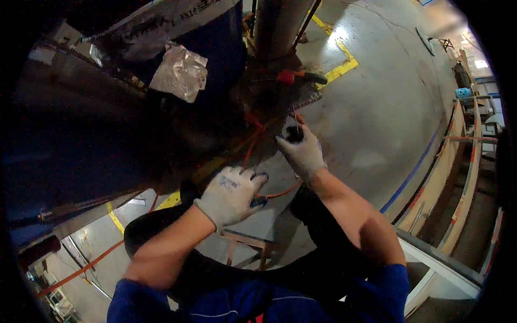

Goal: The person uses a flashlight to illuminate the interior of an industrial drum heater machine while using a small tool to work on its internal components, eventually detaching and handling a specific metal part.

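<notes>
I wear pale gloves with dark fingertips on both hands. My left hand (229,196) is curled palm down, its thumb and fingers around a thin orange cable (283,192) that loops toward the right. Farther forward, my right hand (304,153) is closed beside the corner of a dark metal base (269,86). A thin straight rod or wire rises from its grip, and a dark round shape shows between thumb and fingers; I cannot make out what it is. More orange cable runs ahead of the left hand into shadow.
A red tool with a dark handle (315,77) lies on the base, below a metal column (273,27). Crumpled silvery sheet (180,72) hangs on the dark blue machine at left. Yellow tape (342,70) marks the grey floor. Long boards and rails (458,177) stand at right.
</notes>
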`<action>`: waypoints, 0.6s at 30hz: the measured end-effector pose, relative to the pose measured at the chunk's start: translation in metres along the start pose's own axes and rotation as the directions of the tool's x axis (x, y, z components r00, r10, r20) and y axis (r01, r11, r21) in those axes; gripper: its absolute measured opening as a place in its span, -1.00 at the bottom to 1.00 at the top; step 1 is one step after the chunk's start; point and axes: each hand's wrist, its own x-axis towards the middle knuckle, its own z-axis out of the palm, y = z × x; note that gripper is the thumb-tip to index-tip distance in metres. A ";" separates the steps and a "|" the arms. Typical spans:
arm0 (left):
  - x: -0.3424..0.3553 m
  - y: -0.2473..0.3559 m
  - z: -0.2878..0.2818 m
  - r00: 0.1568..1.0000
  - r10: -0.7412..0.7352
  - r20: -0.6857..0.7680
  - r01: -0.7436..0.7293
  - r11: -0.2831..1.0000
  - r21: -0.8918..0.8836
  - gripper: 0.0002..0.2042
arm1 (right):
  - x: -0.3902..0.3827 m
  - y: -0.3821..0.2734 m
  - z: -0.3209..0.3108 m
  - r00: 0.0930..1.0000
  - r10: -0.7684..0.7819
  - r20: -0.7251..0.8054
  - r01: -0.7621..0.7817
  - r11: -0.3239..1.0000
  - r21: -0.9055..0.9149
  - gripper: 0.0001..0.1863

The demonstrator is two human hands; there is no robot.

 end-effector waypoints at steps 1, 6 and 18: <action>-0.003 0.002 0.000 0.999 0.016 0.042 -0.017 1.000 0.020 -0.49 | 0.023 0.008 0.007 0.999 -0.013 -0.049 0.009 0.997 -0.081 -0.39; -0.003 0.001 0.009 0.995 0.049 0.092 -0.053 0.998 0.041 -0.48 | 0.110 0.029 0.041 0.952 -0.055 -0.301 -0.041 0.951 -0.305 -0.33; -0.008 -0.009 0.003 0.999 0.032 0.018 -0.032 0.998 0.045 -0.48 | 0.147 0.029 0.073 0.967 0.049 -0.248 -0.166 0.863 -0.477 -0.19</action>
